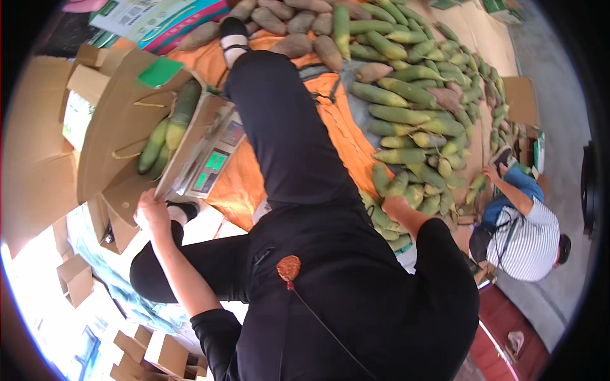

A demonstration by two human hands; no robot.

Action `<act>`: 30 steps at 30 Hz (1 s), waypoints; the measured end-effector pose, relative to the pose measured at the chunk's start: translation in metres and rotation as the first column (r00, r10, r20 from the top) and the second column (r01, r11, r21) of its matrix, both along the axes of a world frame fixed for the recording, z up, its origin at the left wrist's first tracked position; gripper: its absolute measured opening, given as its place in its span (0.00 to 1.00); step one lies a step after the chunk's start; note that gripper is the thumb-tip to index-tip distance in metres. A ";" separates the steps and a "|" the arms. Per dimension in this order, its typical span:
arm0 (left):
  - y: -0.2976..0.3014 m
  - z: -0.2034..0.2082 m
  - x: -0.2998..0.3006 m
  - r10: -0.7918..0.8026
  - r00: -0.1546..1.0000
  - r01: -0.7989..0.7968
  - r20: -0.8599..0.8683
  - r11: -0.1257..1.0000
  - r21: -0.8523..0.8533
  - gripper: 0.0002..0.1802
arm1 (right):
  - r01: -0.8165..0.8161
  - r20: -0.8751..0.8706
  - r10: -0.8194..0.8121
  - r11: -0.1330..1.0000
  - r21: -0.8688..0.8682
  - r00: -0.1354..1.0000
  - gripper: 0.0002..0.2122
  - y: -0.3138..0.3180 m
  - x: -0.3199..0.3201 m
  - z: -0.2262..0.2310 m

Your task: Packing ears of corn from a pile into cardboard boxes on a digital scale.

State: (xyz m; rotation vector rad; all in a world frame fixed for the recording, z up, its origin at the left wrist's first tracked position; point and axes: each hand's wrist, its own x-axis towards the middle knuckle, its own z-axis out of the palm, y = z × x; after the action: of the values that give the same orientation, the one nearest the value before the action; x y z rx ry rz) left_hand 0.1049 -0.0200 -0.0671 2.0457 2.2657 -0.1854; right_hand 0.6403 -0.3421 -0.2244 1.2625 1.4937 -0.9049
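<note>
My left hand (152,213) is closed on the near edge of an open cardboard box (105,136), which stands on or against a digital scale (213,166) with lit green displays. Inside the box lie several green radishes (178,117) with yellowish ends. On the right, my right hand (395,206) reaches into a large pile of green radishes (413,95). Its fingers are closed about the end of one green radish (398,183) at the pile's near side, and are partly hidden.
Brownish-red root vegetables (298,22) lie at the back on an orange cloth (244,187). A person in a striped shirt (530,238) bends at the far right, one hand by the pile. Loose cardboard boxes (166,354) stand at lower left. Printed cartons (152,22) lie at the back left.
</note>
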 end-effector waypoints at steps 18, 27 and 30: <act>-0.010 0.001 -0.003 0.030 0.997 -0.036 0.072 0.996 0.080 0.08 | -0.259 -0.028 0.272 0.940 0.224 0.962 0.09 0.077 0.099 -0.054; -0.007 0.001 -0.003 -0.014 0.997 0.003 0.080 0.992 0.124 0.08 | 0.153 -0.078 -0.135 0.757 0.635 0.988 0.05 0.116 0.104 -0.041; -0.007 -0.004 -0.003 -0.022 0.996 0.009 0.091 0.991 0.136 0.08 | 0.657 -0.358 -0.579 0.461 0.597 0.732 0.05 0.132 0.114 -0.035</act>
State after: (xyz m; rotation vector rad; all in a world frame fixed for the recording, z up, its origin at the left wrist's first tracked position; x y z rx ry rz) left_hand 0.1022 -0.0272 -0.0706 2.0887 2.2655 0.0637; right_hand 0.7541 -0.2098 -0.2598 2.4967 1.5138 -0.8755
